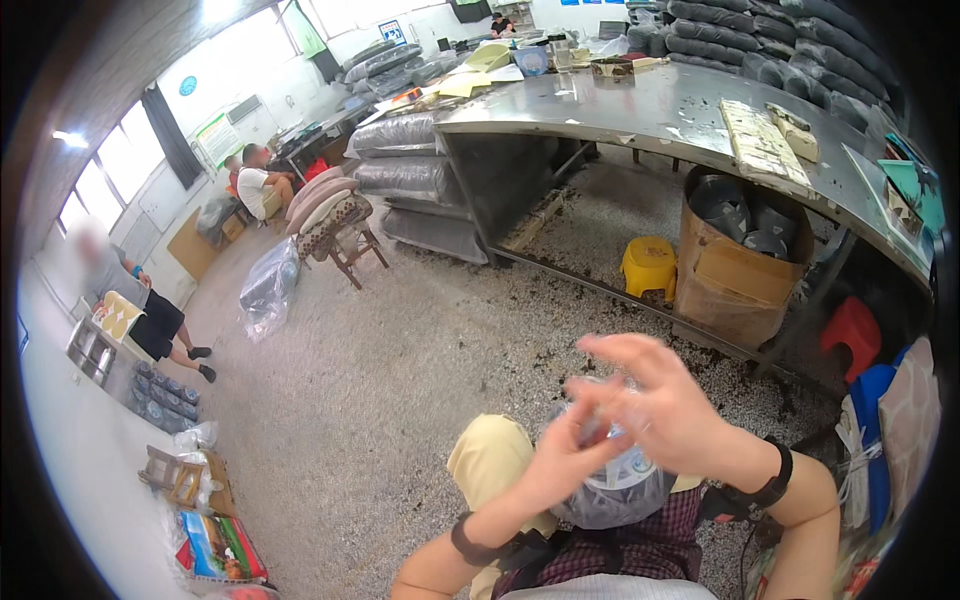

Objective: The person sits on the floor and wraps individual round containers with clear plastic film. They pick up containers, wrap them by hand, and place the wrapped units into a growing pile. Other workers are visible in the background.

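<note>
On my lap rests a clear plastic bag (610,505) wrapped round a dark, rounded bundle with a pale round label; its exact kind does not show. My left hand (572,455) is closed at the bag's gathered top, thumb and fingers pinching the crinkled plastic. Just to its right, over the bag, my right hand (665,410) has its fingers apart and curved, slightly smeared by motion. The two hands overlap, so part of the bag's top is hidden. A dark strap circles each wrist.
A metal worktable (620,105) spans the far side; beneath it stand a cardboard box (735,285) of dark wrapped bundles, a yellow stool (649,265) and a red stool (852,335). Wrapped cushions (405,180) are stacked beyond. A person (130,290) stands at the left; others sit farther back.
</note>
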Demonstrator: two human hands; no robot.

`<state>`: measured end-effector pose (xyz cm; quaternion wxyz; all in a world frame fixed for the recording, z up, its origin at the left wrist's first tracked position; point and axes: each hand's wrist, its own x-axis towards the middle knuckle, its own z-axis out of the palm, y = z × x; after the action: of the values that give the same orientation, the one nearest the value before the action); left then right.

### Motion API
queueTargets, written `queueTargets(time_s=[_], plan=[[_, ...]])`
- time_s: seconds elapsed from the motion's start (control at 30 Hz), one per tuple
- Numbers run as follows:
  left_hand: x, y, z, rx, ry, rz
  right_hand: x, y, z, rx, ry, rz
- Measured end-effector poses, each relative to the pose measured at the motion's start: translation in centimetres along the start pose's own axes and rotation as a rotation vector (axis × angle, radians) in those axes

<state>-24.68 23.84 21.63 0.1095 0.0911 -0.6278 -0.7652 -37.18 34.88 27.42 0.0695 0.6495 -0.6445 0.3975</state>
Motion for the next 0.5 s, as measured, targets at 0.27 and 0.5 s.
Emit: queueTargets(time_s=[0.27, 0.5], plan=[[1.7, 0.2, -0.5, -0.354, -0.328, -0.184, 0.4, 5.5, -1.5, 0.440, -0.376, 0.465], [0.7, -0.4, -3.1, -0.317, -0.159, -0.205, -7.2, 0.6, 2.8, 0.009, 0.148, -0.070]])
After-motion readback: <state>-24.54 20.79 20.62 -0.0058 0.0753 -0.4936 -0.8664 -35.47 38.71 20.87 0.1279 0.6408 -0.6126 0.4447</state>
